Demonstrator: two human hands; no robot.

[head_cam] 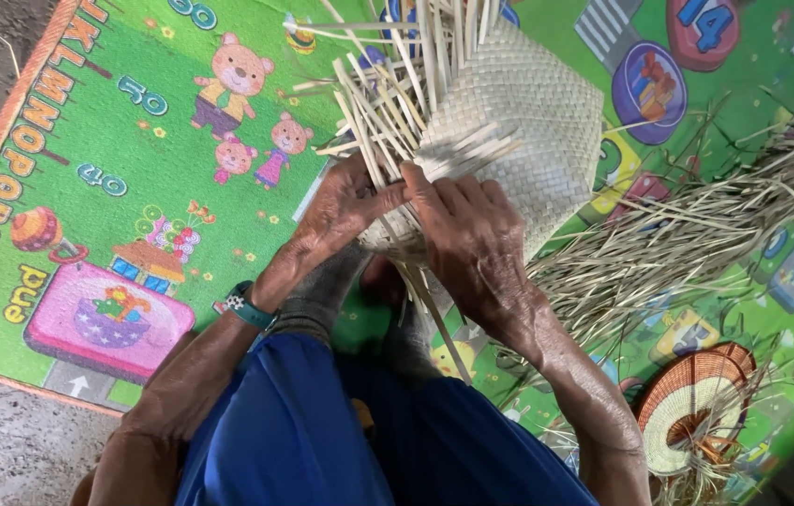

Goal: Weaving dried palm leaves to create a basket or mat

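- Straw-coloured strips filled both grips: I saw the left hand [339, 208] closed with thumb and fingers pinched on loose strip ends at the near edge of the woven mat piece [519, 122].
- I saw the right hand [467, 239] pressed over that same near edge, its fingers curled shut around the weave, thumb touching the left thumb.
- That half-woven piece stood just beyond my hands, tilted up from the floor, with unwoven strips [397, 84] sticking out fan-wise from its left and top sides.
- I noticed a teal wristband [249, 307] on the left wrist and blue cloth [322, 440] over the lap below both forearms.
- Under the weave, between the hands, a foot showed dimly; I could not tell more.
- To the right lay a loose heap of dry strips [697, 225], near the right forearm.
- Further right, a round woven fan [692, 403] lay on the bright green play mat [116, 141], which covered grey floor [3, 450].
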